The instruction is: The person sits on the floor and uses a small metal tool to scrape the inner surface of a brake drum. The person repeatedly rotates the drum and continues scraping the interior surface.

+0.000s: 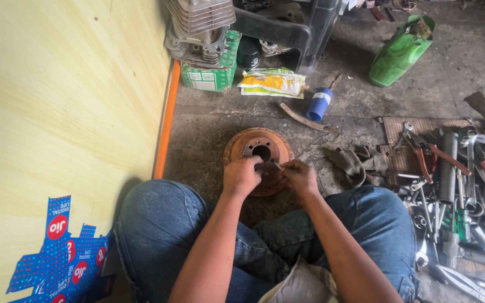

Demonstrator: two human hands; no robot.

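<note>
Small dark part (269, 167) between both grips, over rusty disc (258, 147)

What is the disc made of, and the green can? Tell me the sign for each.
Disc: looks like cast iron or steel, bare and unpainted; orange-brown rust covers its face, and the hub holes are machined. Green can: probably moulded plastic, smooth with a slight sheen, one even colour; metal cannot be ruled out.

My head camera looks steeply down from close above my crossed knees, facing forward across the workshop floor (332, 134), yellow wall (57, 112) left.
</note>
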